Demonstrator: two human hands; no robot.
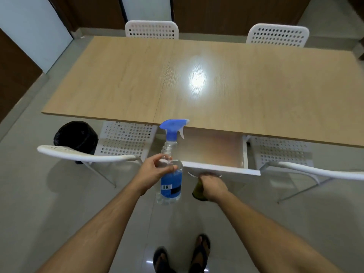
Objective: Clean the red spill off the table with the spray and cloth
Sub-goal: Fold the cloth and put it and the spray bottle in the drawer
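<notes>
Here the left hand (157,170) is wrapped round the shoulder of the spray bottle (170,164), carrying it upright just short of the worktop (197,79) edge, probably to keep it ready. Its long axis runs six to twelve o'clock, blue trigger head at twelve, nozzle pointing toward three. At three o'clock from it, the right hand (211,185) clutches a dark olive wad, likely the cloth (198,191), while touching the front of an open white drawer (220,168). No red spill shows on the worktop. White chairs (126,138) flank the drawer; a black bin (75,137) sits at nine.
</notes>
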